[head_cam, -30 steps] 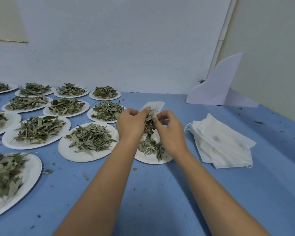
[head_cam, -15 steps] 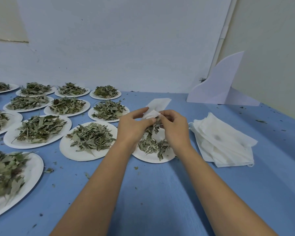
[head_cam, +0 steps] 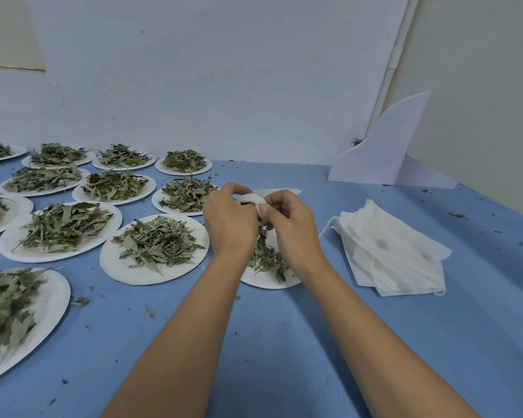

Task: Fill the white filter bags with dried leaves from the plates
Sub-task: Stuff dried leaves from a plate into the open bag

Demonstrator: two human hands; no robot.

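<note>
Both hands meet over a white plate [head_cam: 266,281] that carries a small heap of dried leaves [head_cam: 264,257]. My left hand [head_cam: 228,220] and my right hand [head_cam: 290,226] pinch the bunched top of a white filter bag [head_cam: 252,199] between them. The bag's lower part is hidden behind the fingers; dark leaves show just under my right thumb. A flat white bag [head_cam: 280,191] lies on the cloth just beyond the hands. A stack of white filter bags [head_cam: 390,251] lies to the right.
Several white plates heaped with dried leaves fill the blue table [head_cam: 284,342] on the left, the nearest plate [head_cam: 139,273] beside my left wrist. A white curved board [head_cam: 384,152] stands at the back right corner. Leaf crumbs are scattered over the cloth.
The bag's mouth, held open with leaves going in a second ago, is now gathered and bunched between both hands. The hands have drawn closer together.
</note>
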